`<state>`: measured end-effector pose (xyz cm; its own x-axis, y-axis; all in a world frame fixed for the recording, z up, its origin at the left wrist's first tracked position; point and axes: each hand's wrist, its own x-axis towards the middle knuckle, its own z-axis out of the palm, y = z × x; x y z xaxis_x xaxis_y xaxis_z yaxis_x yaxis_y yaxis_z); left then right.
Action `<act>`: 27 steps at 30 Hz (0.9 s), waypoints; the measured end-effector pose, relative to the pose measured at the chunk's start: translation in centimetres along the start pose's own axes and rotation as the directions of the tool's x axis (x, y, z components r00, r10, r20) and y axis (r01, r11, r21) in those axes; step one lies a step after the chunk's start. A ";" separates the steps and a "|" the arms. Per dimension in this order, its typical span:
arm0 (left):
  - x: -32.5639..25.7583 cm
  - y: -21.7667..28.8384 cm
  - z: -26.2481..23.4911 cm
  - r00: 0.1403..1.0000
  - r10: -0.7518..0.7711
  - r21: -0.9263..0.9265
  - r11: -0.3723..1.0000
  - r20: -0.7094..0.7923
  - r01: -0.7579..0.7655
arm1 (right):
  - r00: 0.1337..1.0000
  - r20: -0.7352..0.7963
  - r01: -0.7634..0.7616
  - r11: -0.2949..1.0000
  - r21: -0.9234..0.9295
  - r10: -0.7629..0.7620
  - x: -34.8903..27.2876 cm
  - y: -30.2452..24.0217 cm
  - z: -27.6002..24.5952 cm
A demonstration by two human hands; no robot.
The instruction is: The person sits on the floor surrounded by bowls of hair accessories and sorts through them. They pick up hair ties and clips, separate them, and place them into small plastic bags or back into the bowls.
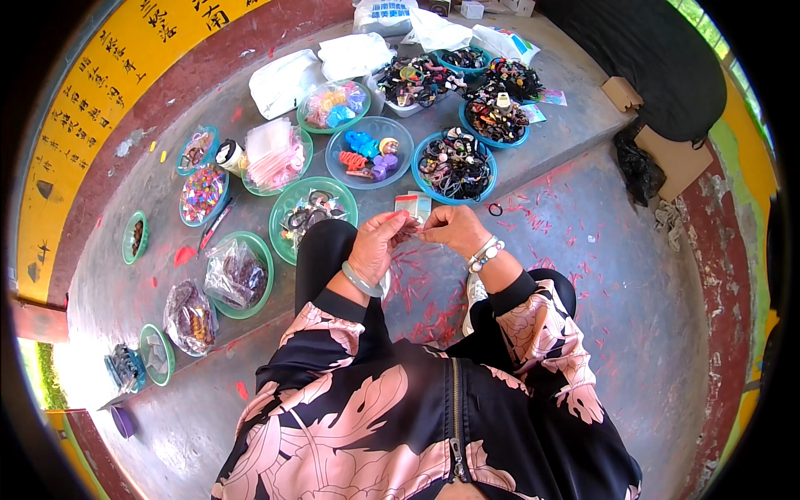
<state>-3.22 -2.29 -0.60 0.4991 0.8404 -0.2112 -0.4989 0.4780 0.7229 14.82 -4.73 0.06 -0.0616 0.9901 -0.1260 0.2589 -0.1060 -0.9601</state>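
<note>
- Left hand [377, 243] and right hand [454, 229] meet at frame centre, fingertips pinching a small pale item [414, 236], too small to identify.
- Judged best: keep the pinch firm, work above the lap, near the green bowl [293, 200].

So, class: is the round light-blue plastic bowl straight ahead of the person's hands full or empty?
Partly filled: the light-blue plastic bowl holds a few blue, orange, yellow and purple hair clips, with bare bottom showing between them.
</note>
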 end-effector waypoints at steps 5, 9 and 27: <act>0.1 0.0 -0.1 1.000 0.000 0.004 1.000 -0.008 0.000 | 1.000 0.002 0.000 1.000 -0.010 0.000 -0.1 0.0 -0.1; 0.2 -0.2 -0.5 1.000 0.006 -0.004 1.000 0.011 -0.006 | 1.000 0.001 -0.003 1.000 -0.020 0.003 -0.2 -0.4 0.0; -0.1 -0.3 0.1 0.990 -0.085 0.231 0.971 0.111 0.058 | 0.990 0.005 -0.127 0.860 0.494 0.144 -0.4 -1.2 -0.8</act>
<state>-3.05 -2.56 -0.72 0.6151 0.7632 -0.1980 -0.2919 0.4537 0.8420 15.28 -4.90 1.43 -0.0283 0.9641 -0.2639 -0.2451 -0.2626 -0.9332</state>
